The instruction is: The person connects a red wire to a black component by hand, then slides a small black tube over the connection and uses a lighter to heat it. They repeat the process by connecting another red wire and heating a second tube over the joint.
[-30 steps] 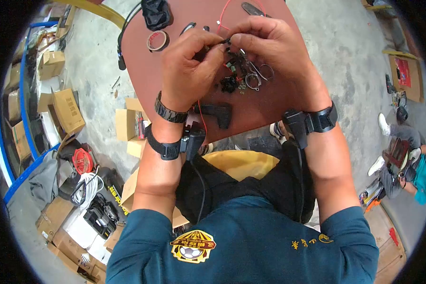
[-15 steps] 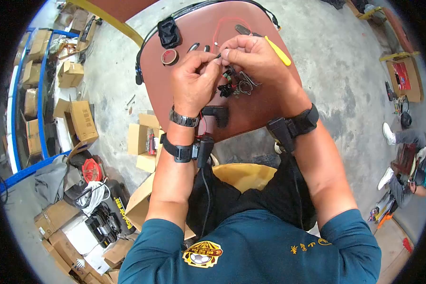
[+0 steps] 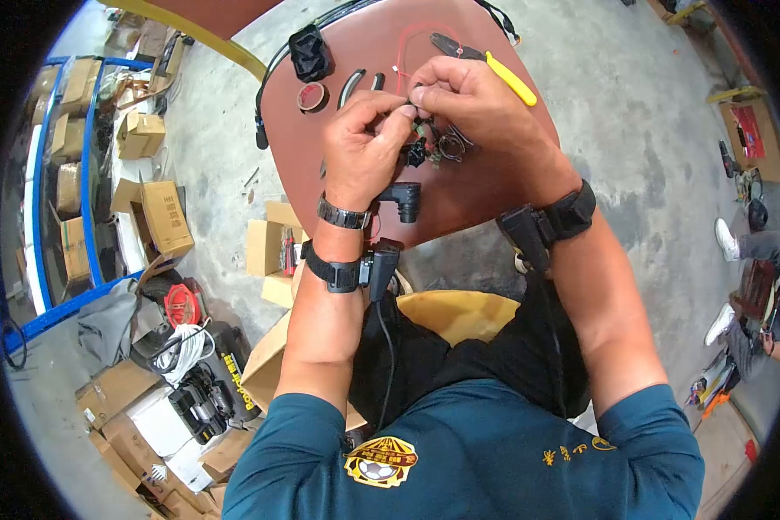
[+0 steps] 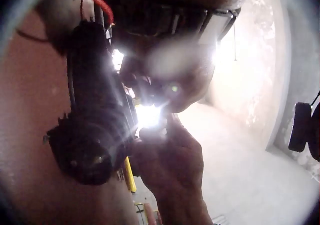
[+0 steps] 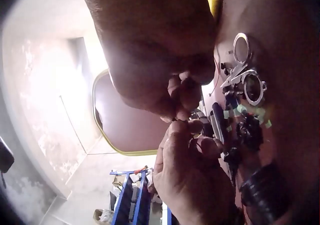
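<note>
Over the table, the left hand (image 3: pixel 366 147) and the right hand (image 3: pixel 472 97) meet fingertip to fingertip. Each pinches a small dark piece, mostly hidden by the fingers; I cannot tell its kind. Just under the hands, metal scissors (image 5: pixel 253 88) lie beside a cluster of small black parts (image 5: pixel 249 132) with green bits among them. Nearer the body, below the left wrist, is a black elbow-shaped part (image 3: pixel 405 201), large in the left wrist view. Beyond the right hand lie pliers with yellow handles (image 3: pixel 511 80) and a thin red wire (image 3: pixel 400 54).
On the reddish-brown table (image 3: pixel 477 204) a tape roll (image 3: pixel 312 97) and a black moulded holder (image 3: pixel 309 54) sit at the far left. A black cable (image 3: pixel 262 130) hangs over the left edge. Cardboard boxes (image 3: pixel 166 217) and a blue rack (image 3: pixel 95 186) stand left; another person's legs show at right.
The head view has shifted, and the pliers' yellow handles now show beyond the right hand. Both hands stay together with fingertips pinched at the same small dark piece.
</note>
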`<action>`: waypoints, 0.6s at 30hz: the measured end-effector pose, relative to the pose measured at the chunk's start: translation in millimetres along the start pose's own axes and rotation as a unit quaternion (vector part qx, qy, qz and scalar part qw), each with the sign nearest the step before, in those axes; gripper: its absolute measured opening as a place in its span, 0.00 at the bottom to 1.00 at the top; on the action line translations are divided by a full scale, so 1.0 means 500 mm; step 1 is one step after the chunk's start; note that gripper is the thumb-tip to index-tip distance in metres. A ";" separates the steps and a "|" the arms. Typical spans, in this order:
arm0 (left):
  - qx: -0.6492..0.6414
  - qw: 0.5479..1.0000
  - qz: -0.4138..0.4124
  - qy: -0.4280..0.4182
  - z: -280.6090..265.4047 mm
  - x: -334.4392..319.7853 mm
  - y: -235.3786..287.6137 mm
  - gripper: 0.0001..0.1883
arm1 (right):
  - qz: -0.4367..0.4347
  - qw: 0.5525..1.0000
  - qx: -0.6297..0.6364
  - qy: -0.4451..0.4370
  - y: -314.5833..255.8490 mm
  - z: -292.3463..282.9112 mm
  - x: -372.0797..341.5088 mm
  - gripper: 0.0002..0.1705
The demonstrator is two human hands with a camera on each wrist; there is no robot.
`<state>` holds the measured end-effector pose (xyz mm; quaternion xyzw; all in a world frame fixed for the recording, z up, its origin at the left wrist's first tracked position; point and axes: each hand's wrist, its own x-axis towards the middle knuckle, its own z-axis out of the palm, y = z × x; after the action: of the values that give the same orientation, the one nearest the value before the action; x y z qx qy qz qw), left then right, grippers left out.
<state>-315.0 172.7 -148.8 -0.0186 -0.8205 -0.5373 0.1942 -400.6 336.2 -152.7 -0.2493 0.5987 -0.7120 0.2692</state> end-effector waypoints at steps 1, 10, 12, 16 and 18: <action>-0.024 1.000 -0.020 -0.001 0.000 -0.004 0.001 0.04 | -0.004 1.000 -0.003 -0.005 0.004 0.001 0.002 0.11; -0.155 0.981 -0.110 0.024 0.000 0.003 0.016 0.04 | 0.021 1.000 0.005 -0.020 -0.009 0.004 0.013 0.09; -0.154 0.982 -0.111 0.018 0.000 0.003 0.013 0.05 | 0.033 0.999 0.001 -0.019 -0.007 0.005 0.010 0.08; -0.179 0.972 -0.148 0.012 -0.007 0.006 0.014 0.04 | 0.033 0.999 -0.020 -0.031 -0.014 0.005 0.010 0.08; -0.208 0.960 -0.185 0.010 -0.011 0.008 0.021 0.04 | 0.030 0.998 -0.028 -0.039 -0.018 0.005 0.013 0.08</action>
<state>-314.6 171.3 -136.4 0.0992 -0.6779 -0.7227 0.0917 -404.3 331.4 -143.1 -0.2663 0.6143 -0.6766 0.3064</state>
